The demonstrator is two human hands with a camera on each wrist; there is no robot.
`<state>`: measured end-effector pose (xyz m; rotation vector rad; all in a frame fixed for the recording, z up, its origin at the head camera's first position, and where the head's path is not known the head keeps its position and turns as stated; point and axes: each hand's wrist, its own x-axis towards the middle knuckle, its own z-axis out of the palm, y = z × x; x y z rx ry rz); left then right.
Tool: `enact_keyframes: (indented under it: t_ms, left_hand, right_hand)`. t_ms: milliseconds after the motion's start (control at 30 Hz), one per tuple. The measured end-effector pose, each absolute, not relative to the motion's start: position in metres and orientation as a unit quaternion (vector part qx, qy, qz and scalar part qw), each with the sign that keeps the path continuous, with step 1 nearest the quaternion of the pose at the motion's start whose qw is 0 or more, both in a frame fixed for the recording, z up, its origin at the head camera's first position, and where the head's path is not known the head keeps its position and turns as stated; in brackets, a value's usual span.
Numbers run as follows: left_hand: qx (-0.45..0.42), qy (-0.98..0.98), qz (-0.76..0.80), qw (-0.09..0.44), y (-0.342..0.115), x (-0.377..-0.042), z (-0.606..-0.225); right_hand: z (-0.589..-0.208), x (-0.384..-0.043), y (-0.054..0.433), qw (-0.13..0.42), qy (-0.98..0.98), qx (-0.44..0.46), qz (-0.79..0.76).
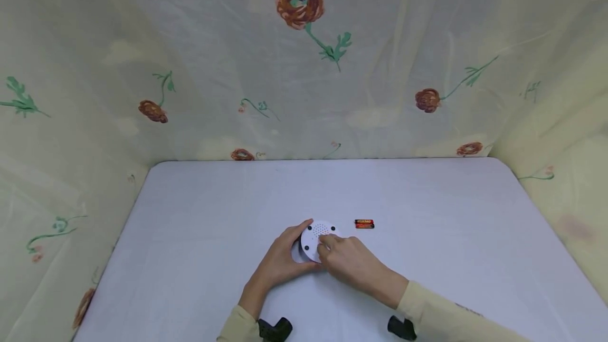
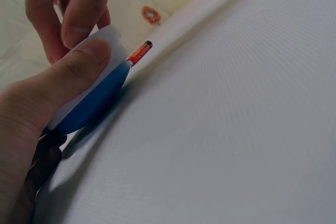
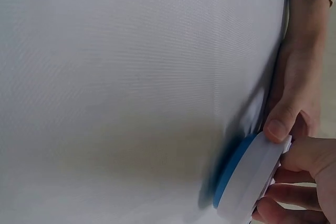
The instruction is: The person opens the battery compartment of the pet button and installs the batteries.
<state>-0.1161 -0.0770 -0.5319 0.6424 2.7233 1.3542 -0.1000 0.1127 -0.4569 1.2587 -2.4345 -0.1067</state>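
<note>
A round white device (image 1: 311,240) with a blue lower side sits on the table, its white face up, with a cluster of small holes and black feet. My left hand (image 1: 281,258) grips it by the rim, thumb on the near side and fingers at the far side. In the left wrist view, the left thumb (image 2: 97,52) lies along the white side above the blue part (image 2: 94,106). My right hand (image 1: 350,258) bends its fingers down onto the white face. In the right wrist view, right fingers (image 3: 291,195) touch the face; what lies under their tips is hidden.
Two orange-and-black batteries (image 1: 364,224) lie side by side just beyond the device, to the right. White cloth covers the table (image 1: 190,215). Flower-printed curtains (image 1: 370,104) close off the back and sides. Black wrist mounts (image 1: 275,329) show near both sleeves.
</note>
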Motion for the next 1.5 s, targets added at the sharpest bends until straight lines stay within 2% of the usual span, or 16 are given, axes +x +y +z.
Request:
enact_keyframes:
  t_ms: [633,900,1233,1500]
  left_hand:
    - [0.205,0.875,0.438,0.016,-0.077,-0.116,-0.532]
    - [0.202,0.872,0.446,0.015,-0.077,-0.116,-0.533]
    - [0.199,0.872,0.447,0.017,-0.076,-0.115,-0.532]
    - [0.194,0.873,0.447,0.025,-0.077,-0.116,-0.53]
  right_hand:
    - [-0.456,-0.101,0.115,0.179,-0.866,0.464,-0.057]
    - [-0.452,-0.103,0.123,0.141,-0.885,0.444,0.011]
    - [-0.459,-0.108,0.125,0.193,-0.872,0.445,0.064]
    - [-0.464,-0.113,0.125,0.178,-0.869,0.452,0.092]
